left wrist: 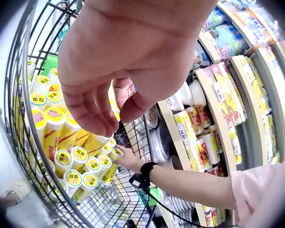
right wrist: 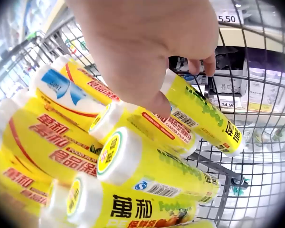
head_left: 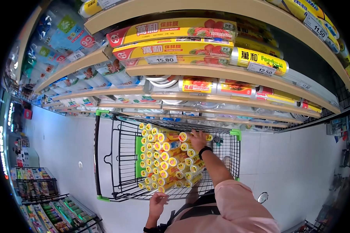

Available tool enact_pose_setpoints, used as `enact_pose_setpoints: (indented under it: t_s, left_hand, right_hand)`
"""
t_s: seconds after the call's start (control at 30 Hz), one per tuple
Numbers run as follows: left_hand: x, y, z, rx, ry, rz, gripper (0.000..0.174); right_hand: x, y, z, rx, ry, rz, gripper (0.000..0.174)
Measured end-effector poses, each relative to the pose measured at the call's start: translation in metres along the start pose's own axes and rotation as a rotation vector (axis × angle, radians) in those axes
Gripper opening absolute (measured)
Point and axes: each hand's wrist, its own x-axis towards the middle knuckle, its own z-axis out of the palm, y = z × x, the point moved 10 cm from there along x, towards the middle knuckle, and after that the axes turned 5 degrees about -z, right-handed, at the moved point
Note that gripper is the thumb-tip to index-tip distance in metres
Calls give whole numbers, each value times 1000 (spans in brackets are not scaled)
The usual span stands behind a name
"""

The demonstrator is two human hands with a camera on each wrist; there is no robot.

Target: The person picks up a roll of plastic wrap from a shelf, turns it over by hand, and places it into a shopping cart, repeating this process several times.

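Many yellow cling wrap rolls (head_left: pixel 165 157) lie stacked in a wire shopping cart (head_left: pixel 98 155). My right hand (head_left: pixel 198 140) is over a yellow roll at the shelf side of the stack. In the right wrist view, my right hand (right wrist: pixel 147 52) has its thumb and fingers on either side of that roll (right wrist: pixel 204 114), gripping it near one end. Outside the cart's near side, my left hand (head_left: pixel 158 204) hangs empty. Its fingers are loosely curled in the left wrist view, where the hand (left wrist: pixel 128 61) hides part of the rolls (left wrist: pixel 54 130).
Shelves (head_left: pixel 221 79) with boxed cling wrap (head_left: pixel 171 31), more rolls (head_left: pixel 260 60) and price tags run along the cart's far side. Racks of small goods (head_left: pixel 58 213) stand at the lower left. Tiled floor (head_left: pixel 66 136) lies around the cart.
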Motion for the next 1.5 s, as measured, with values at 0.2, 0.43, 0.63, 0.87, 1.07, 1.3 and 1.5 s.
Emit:
enact_pose_setpoints:
  t_s: [0.2, 0.43, 0.63, 0.87, 1.07, 1.3, 1.5]
  left_hand:
    - [8, 3, 13, 63, -45, 15, 14]
    - [21, 43, 46, 95, -155, 90, 15]
    - [22, 104, 88, 72, -216, 184, 13]
    - [29, 178, 116, 32, -250, 337, 61]
    - [-32, 255, 173, -332, -744, 358, 56]
    - [-56, 296, 170, -340, -603, 473, 32]
    - [-79, 325, 173, -348, -744, 569, 39]
  right_hand:
    - [-29, 16, 0, 98, 131, 36, 45]
    - [-86, 89, -50, 593, -60, 340, 62]
    - [-147, 130, -146, 981, 334, 505, 52]
    - [-189, 97, -259, 1664, 351, 409, 36]
    - [-214, 68, -347, 1710, 416, 277, 37]
    - [-236, 34, -412, 1811, 448, 87, 39]
    - [-230, 27, -452, 1784, 519, -49, 51]
